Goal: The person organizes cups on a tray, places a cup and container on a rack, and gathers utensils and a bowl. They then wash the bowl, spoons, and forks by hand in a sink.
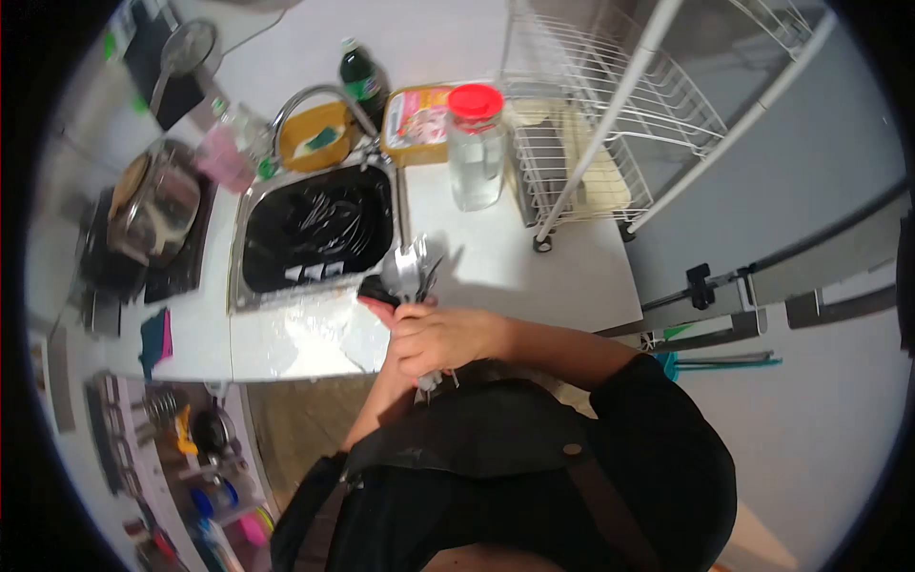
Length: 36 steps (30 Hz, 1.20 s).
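Note:
A bundle of metal cutlery (408,271), forks and spoons among it, points up and away from me over the counter edge. My right hand (437,341) is wrapped round its handles, whose ends stick out below the fist. Underneath, my left hand (380,312) grips the same bundle, mostly covered by the right one. Something black shows beside the cutlery at the left fingers. Just beyond to the left is the sink (238,250), with a black basin holding several wire-like or metal utensils (334,221) and water.
A red-lidded jug (477,157) stands behind the hands, near a white wire rack (572,181) on the right. Behind the sink are a faucet (315,92), a dark green bottle (360,78) and yellow tubs (315,153). A pot (157,205) sits at left.

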Each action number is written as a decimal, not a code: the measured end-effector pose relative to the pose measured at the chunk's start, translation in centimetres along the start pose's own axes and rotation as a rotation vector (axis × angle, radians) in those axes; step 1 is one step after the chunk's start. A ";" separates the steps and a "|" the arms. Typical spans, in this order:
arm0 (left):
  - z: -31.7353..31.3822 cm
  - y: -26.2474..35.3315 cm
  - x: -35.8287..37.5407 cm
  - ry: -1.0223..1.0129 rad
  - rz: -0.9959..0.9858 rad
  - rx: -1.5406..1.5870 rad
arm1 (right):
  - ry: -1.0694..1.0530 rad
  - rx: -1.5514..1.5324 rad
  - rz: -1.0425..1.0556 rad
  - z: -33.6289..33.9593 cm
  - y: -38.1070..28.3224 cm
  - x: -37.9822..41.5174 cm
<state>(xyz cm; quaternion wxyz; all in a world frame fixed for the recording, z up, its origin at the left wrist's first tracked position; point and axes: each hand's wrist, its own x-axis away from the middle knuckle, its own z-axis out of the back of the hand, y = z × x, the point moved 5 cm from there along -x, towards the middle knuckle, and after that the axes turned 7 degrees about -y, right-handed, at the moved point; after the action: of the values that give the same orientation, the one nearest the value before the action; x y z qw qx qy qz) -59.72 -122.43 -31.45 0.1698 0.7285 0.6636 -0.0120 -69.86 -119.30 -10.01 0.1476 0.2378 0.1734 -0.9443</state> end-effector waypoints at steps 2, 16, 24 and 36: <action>0.3 0.0 0.6 0.034 0.013 -0.047 | -0.026 0.008 -0.069 0.1 -0.6 0.9; -11.1 5.0 3.6 0.584 0.009 -0.540 | 0.155 0.049 -0.570 -1.3 2.8 2.1; -13.9 13.1 17.1 0.817 -0.334 -0.601 | 0.179 -0.828 -0.786 -13.3 3.6 -6.4; -14.9 26.2 49.1 1.158 -1.152 -0.647 | -0.345 -1.810 -0.830 -39.6 -15.7 -31.6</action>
<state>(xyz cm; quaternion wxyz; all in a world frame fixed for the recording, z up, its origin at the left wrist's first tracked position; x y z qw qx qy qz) -31.52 -72.91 -23.29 -0.0278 0.0880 0.8810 0.4641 -33.10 -83.31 -22.90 -0.0446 -0.1824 0.8700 -0.4559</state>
